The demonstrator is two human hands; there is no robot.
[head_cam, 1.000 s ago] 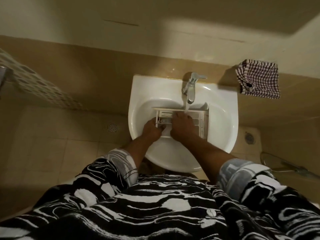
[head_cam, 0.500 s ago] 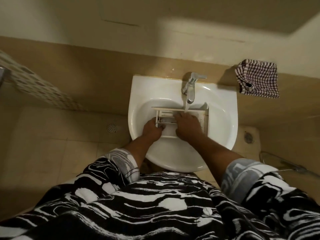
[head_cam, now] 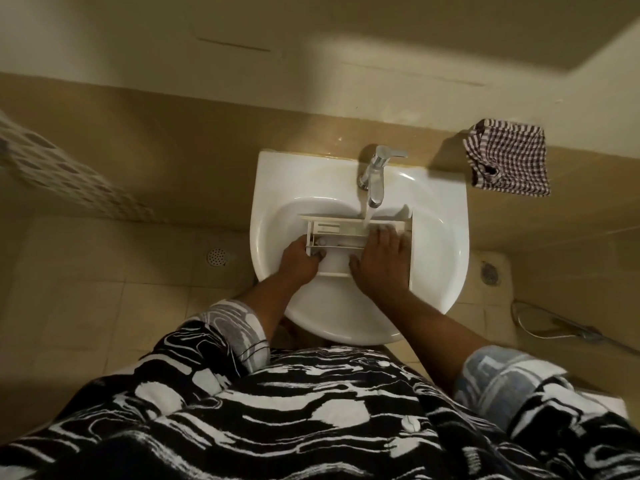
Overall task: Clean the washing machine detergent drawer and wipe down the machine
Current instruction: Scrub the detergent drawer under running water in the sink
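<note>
The detergent drawer (head_cam: 337,230) lies in the bowl of the sink (head_cam: 277,174), its long side running left to right and its far edge under the tap (head_cam: 375,178). A thin stream of water (head_cam: 366,212) falls from the tap onto that far edge, about midway along the drawer.

My left hand (head_cam: 299,259) grips the drawer's left end, fingers curled over the near corner and into the compartment there. My right hand (head_cam: 381,261) lies flat on the right half of the drawer, fingers straight and a little spread, the thumb out to the left. It presses down and holds nothing, and its fingertips are just beside the falling water. I cannot tell what is under the palm.

A checked cloth (head_cam: 509,159) hangs on the tiled wall to the right of the sink, level with the tap. On the floor left of the sink is a round drain (head_cam: 217,256). On the floor to the right of the sink are a second drain (head_cam: 490,273) and, nearer to me, a hose (head_cam: 554,323). My patterned sleeves are pushed back from both forearms at the sink's near rim.
</note>
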